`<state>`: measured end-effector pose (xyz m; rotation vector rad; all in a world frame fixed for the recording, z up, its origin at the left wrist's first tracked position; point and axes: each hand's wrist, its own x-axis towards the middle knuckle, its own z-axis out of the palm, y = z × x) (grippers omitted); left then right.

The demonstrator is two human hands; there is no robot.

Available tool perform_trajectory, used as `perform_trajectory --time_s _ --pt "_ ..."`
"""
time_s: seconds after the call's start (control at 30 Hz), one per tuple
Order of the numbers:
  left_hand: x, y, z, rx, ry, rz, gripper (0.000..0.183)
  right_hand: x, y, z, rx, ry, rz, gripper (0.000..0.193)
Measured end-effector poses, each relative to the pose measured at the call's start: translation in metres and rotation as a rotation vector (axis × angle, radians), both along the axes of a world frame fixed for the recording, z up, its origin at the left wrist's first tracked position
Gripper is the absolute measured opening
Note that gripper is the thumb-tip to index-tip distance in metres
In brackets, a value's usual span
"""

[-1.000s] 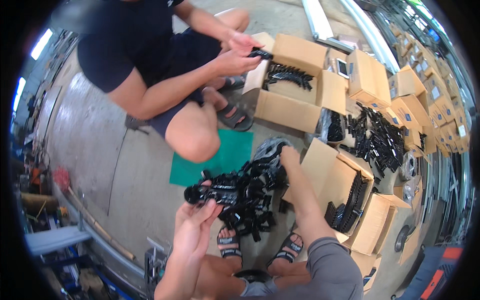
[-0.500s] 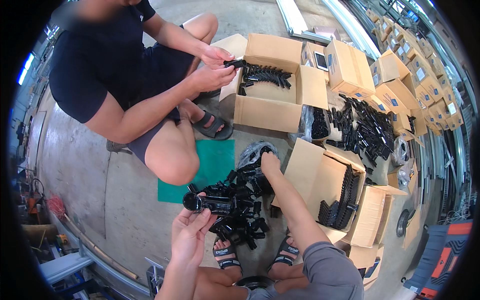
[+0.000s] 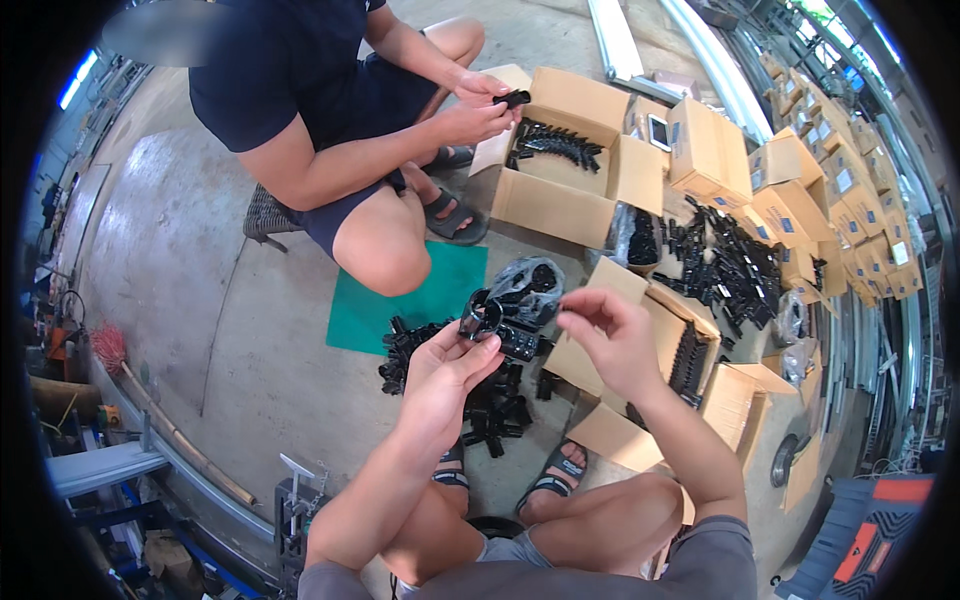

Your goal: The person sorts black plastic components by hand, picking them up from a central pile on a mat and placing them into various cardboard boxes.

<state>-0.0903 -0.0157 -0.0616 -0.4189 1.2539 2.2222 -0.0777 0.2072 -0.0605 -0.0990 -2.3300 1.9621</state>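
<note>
Between the thumb and fingers of my left hand is a glossy black pipe fitting with an open ring at one end. My right hand hangs just to the right of it, apart from it. Its thumb and fingertips are pinched together; anything in them is too small to make out. Beyond the fitting sits a clear plastic bag with black parts inside. Below and left of my left hand's fitting, a heap of black fittings covers the near edge of a green mat and the floor.
A co-worker sits at the far left, holding a black fitting over an open carton with rows of fittings. Another open carton of stacked black parts stands at my right. Loose black parts lie behind it, near stacked boxes.
My right hand has come back from the plastic bag toward me and to the right. My left hand has raised the fitting and moved it right, and the view has shifted.
</note>
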Motion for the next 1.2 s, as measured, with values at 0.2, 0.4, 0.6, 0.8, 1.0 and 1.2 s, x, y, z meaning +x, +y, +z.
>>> perform_trajectory --time_s 0.2,0.4,0.6,0.8,1.0,1.2 --pt "0.024 0.027 0.011 0.051 0.055 -0.076 0.031 0.057 -0.015 0.047 0.387 0.144 0.027 0.018" --pt "0.046 0.038 0.015 0.026 0.107 -0.193 0.028 0.087 -0.017 0.035 0.634 0.336 -0.072 0.015" --pt "0.058 0.039 0.018 0.003 0.098 -0.217 0.028 0.098 -0.013 0.031 0.631 0.310 -0.081 0.011" --pt "0.061 0.040 0.014 0.014 0.097 -0.230 0.027 0.103 -0.012 0.034 0.584 0.257 -0.072 0.012" --pt "0.061 0.042 0.013 0.032 0.093 -0.215 0.035 0.105 -0.012 0.035 0.635 0.275 -0.085 0.010" --pt "0.064 0.039 0.000 0.080 0.101 -0.197 0.068 0.110 -0.015 0.038 0.739 0.361 -0.085 0.008"
